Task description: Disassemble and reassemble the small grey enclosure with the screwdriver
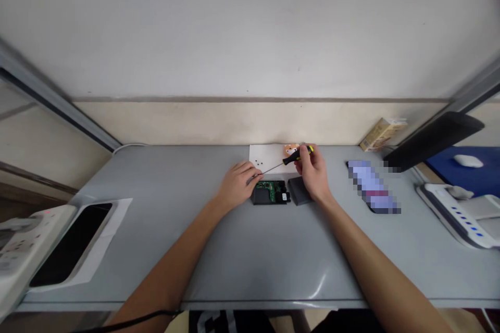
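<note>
A yellow-and-black screwdriver is gripped by its handle in my right hand; its thin shaft slants down to the left. The tip reaches the fingertips of my left hand, which are closed round a small dark piece too small to name. Just below and right of that hand lies an open black case with a green circuit board. A dark grey cover lies beside it, partly under my right hand. Behind them, several tiny dark screws rest on a white paper with an orange picture.
A phone on paper and a white power strip are at the left. At the right are a pixelated phone, a small box, a black cylindrical object and another power strip.
</note>
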`<act>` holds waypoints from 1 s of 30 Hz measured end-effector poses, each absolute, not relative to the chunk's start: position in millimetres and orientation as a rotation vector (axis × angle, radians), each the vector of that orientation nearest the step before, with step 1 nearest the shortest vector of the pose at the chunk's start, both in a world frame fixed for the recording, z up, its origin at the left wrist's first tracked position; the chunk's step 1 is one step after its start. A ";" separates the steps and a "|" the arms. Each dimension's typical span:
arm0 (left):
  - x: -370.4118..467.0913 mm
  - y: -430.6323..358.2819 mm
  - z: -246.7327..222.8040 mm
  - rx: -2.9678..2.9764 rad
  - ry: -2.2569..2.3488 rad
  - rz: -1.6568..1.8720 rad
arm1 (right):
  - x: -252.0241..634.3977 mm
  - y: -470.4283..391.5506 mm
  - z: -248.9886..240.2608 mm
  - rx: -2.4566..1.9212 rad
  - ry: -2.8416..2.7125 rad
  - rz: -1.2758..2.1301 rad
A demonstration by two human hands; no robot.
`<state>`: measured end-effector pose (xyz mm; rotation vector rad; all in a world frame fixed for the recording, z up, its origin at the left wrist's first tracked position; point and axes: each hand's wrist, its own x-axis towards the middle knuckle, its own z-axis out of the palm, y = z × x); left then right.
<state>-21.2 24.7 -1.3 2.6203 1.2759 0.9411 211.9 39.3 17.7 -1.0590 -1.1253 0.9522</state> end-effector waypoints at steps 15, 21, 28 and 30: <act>-31.2 20.9 1.9 2.326 1.336 0.603 | 212.1 38.7 11.5 -1.088 -1.340 0.836; -29.1 20.2 2.1 2.349 1.301 0.611 | 212.5 39.4 9.5 -1.092 -1.388 0.815; -26.8 20.5 -1.5 2.355 1.301 0.633 | 209.1 32.5 18.4 -1.115 -1.497 0.738; -26.7 21.0 -1.6 2.353 1.286 0.630 | 204.9 28.5 26.8 -1.120 -1.566 0.718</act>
